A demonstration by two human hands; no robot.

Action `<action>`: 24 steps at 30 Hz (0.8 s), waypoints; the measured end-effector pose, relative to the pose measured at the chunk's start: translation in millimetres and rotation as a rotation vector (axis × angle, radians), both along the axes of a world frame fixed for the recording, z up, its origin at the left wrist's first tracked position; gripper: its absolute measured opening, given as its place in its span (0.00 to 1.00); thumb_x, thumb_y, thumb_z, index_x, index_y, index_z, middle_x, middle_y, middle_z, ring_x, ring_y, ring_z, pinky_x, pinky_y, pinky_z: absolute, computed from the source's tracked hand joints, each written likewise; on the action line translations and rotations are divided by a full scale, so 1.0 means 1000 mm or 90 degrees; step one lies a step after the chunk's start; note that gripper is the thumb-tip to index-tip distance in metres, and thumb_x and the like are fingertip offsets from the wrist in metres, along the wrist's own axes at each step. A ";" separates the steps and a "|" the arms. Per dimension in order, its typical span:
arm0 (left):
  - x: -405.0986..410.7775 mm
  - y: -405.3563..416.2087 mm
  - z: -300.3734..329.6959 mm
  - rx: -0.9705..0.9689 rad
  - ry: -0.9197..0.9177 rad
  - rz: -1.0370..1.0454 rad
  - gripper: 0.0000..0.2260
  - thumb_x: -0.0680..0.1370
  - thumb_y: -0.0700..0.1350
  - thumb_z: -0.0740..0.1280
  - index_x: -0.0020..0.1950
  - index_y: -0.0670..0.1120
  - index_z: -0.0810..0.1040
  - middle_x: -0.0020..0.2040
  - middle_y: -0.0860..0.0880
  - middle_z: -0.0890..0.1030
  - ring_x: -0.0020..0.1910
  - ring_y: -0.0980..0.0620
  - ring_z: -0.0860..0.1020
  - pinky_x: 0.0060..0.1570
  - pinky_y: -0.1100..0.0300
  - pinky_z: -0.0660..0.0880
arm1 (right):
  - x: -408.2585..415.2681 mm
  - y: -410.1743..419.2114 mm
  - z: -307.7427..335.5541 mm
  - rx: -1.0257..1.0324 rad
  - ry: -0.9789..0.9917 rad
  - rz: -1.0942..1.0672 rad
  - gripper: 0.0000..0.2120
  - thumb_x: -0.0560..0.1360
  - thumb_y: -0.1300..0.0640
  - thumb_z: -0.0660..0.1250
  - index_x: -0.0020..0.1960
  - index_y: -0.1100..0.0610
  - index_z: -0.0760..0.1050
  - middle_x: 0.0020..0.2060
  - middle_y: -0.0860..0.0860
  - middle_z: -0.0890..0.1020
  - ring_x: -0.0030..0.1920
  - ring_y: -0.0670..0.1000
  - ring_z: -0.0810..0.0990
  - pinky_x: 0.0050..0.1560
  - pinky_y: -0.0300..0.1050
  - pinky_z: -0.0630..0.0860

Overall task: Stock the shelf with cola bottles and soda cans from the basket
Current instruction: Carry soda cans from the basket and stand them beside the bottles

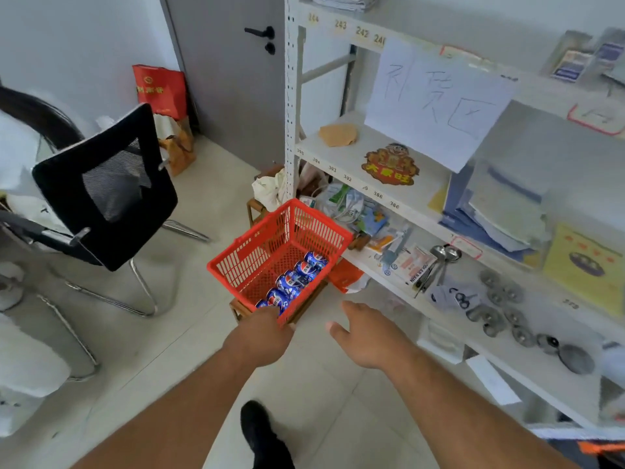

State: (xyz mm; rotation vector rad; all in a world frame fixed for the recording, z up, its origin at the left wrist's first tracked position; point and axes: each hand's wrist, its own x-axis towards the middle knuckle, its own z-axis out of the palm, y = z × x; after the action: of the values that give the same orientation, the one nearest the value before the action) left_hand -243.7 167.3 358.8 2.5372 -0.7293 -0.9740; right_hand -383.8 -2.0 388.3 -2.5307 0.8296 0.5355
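A red plastic basket (257,252) rests on a low wooden stool beside the white shelf unit (368,154). Several blue soda cans (297,280) lie in a row on its floor. My left hand (262,331) reaches over the basket's near rim, fingers dipping inside beside the nearest can; whether it grips a can is hidden. My right hand (367,333) hovers open in front of the basket's right corner, fingers spread, holding nothing. No cola bottles are visible.
A black mesh chair (108,184) stands at the left, with a seated person partly in view. The shelves hold papers, spoons (443,255), metal cups (500,309) and a hanging paper sign (436,99). A grey door and red bag are behind. My black shoe (260,431) is on the tiled floor.
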 end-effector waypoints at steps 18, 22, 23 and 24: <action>0.163 -0.070 -0.059 0.032 0.142 0.113 0.22 0.83 0.56 0.63 0.74 0.49 0.73 0.70 0.47 0.79 0.62 0.47 0.80 0.61 0.53 0.79 | 0.193 -0.091 -0.048 0.065 0.063 0.075 0.21 0.81 0.41 0.62 0.68 0.52 0.72 0.60 0.53 0.80 0.59 0.55 0.80 0.58 0.53 0.79; 0.178 -0.090 -0.066 0.055 0.179 0.194 0.24 0.82 0.57 0.63 0.76 0.49 0.71 0.70 0.48 0.79 0.62 0.48 0.81 0.60 0.52 0.81 | 0.228 -0.126 -0.067 0.110 0.057 0.103 0.11 0.80 0.45 0.65 0.57 0.50 0.74 0.51 0.47 0.80 0.52 0.51 0.81 0.53 0.50 0.79; 0.180 -0.096 -0.068 0.055 0.194 0.209 0.24 0.82 0.58 0.63 0.76 0.50 0.70 0.69 0.49 0.80 0.60 0.49 0.83 0.58 0.51 0.83 | 0.236 -0.135 -0.073 0.121 0.059 0.107 0.10 0.79 0.45 0.66 0.55 0.49 0.74 0.49 0.46 0.81 0.50 0.50 0.81 0.53 0.51 0.80; 0.182 -0.102 -0.073 0.055 0.205 0.226 0.24 0.81 0.59 0.63 0.76 0.51 0.70 0.67 0.49 0.81 0.57 0.50 0.84 0.56 0.51 0.84 | 0.244 -0.142 -0.081 0.131 0.061 0.111 0.10 0.78 0.44 0.66 0.54 0.49 0.75 0.48 0.46 0.81 0.49 0.50 0.82 0.54 0.53 0.81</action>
State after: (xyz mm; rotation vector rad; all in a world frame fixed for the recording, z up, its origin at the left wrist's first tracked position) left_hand -61.9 65.7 285.4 2.3800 -0.1406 -1.2587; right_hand -139.8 -144.4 307.0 -2.4149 0.5570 0.7625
